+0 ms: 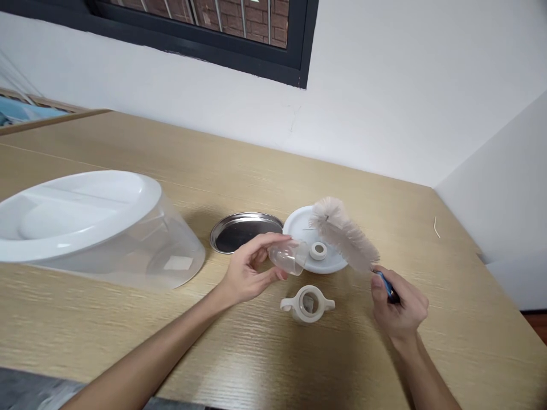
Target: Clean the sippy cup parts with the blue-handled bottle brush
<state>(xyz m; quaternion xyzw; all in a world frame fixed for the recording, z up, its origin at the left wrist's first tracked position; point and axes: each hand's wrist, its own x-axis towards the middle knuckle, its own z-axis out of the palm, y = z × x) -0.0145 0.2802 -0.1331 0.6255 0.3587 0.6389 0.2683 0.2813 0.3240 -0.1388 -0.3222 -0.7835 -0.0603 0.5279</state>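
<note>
My left hand [255, 269] is closed around a small clear plastic bottle cap [287, 256], its open end turned to the right. In my right hand [400, 304] is a bottle brush [348, 236], gripped by its blue and black handle, with the pale bristles pointing up and left. The bristles are close to the cap, apart from it. Below the cap stands a baby bottle [308, 305] with two white side handles, its mouth open. Behind my hands, a round white plate [297, 223] bears a small white ring [318, 251].
On the left a large clear container with a white lid [98, 228] stands on the wooden table [239, 364]. A round metal tray [246, 217] sits between it and the plate. A thin pale strip [436, 228] lies at the right, near the white wall [384, 97].
</note>
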